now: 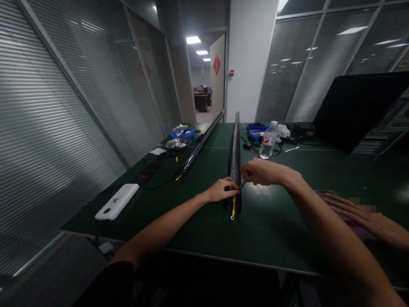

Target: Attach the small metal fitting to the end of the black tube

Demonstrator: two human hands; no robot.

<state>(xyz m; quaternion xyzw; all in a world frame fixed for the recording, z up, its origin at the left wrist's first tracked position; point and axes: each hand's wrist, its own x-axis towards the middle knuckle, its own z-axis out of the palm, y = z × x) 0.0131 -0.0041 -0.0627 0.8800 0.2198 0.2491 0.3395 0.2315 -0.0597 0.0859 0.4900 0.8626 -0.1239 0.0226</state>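
A long black bar (235, 162), which looks wrapped in clear film, runs away from me along the table. From its near end sticks a yellow wire (234, 205) with a metal ring terminal (232, 217). My left hand (220, 190) lies across the bar near that end, thumb and fingers closed on it. Just to the right, my right hand (262, 171) is closed around a thin metal tool (243, 183). The tool's tip meets the bar beside my left fingertips; its exact kind is too small to tell.
A second black bar (201, 147) lies to the left. Beyond it are a metal bowl (178, 143) and a blue tray (182, 134). A white device (117, 202) sits front left. A water bottle (269, 140) stands back right. Another person's hand (361, 215) rests at right.
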